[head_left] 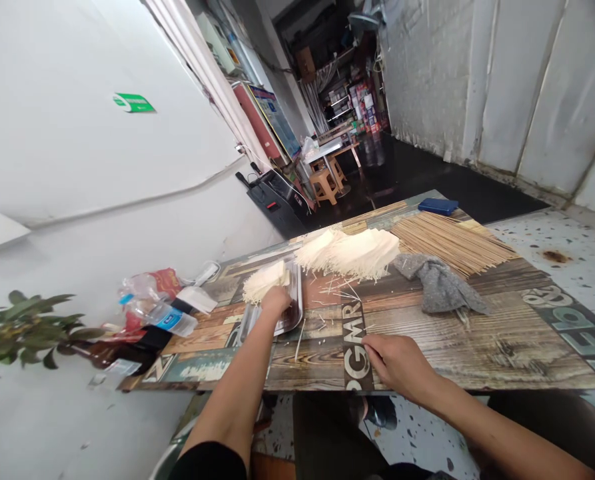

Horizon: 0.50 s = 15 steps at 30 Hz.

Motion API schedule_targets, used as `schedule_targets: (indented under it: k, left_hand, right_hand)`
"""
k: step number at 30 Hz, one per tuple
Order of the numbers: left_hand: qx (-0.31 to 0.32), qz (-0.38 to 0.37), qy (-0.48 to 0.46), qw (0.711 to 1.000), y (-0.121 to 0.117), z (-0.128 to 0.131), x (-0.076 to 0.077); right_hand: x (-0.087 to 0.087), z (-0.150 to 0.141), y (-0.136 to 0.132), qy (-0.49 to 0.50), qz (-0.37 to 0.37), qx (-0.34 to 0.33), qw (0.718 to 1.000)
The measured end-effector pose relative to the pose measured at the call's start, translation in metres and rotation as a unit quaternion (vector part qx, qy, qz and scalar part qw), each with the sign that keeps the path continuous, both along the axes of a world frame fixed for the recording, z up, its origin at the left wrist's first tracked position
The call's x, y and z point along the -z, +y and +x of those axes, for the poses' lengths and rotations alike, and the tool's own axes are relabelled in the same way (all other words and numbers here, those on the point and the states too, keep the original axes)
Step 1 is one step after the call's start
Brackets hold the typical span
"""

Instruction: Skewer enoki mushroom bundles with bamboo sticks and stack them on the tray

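My left hand (pixel 276 301) reaches over a clear tray (pixel 297 308), at the near edge of a bunch of enoki mushrooms (pixel 266 281) lying in it. Its fingers look curled, and whatever they grip is hidden. My right hand (pixel 394 360) is closed low above the table's near side, thumb against the fingers; anything in it is too small to make out. Beyond the hands, a larger pile of pale enoki mushrooms (pixel 350 253) lies on the table. Loose strands (pixel 334 287) are scattered between this pile and my right hand.
Many thin bamboo skewers (pixel 452 241) lie at the table's far right, with a blue box (pixel 438 207) behind. A crumpled grey cloth (pixel 440 285) rests nearer. A water bottle (pixel 164 317), plastic bags (pixel 150 287) and a leafy plant (pixel 22 327) are at the left by the wall.
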State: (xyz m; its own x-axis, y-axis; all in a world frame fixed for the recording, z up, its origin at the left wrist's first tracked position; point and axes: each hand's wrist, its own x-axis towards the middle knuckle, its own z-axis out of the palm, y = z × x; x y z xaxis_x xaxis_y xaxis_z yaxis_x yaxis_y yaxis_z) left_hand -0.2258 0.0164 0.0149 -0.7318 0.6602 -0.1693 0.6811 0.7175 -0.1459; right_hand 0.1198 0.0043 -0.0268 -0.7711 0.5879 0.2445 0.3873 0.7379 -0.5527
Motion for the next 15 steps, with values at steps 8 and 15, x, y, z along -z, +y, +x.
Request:
schedule_targets:
  k: [8,15]
  left_hand:
    - [-0.056,0.031,-0.073,0.995,0.001,0.0,0.001]
    - [-0.093,0.101,-0.176,0.975,-0.008,-0.007,-0.012]
  right_hand:
    - [0.003,0.001,0.002,0.004,0.009,0.0,1.0]
    - [0.006,0.001,0.003,0.011,0.017,-0.003,1.0]
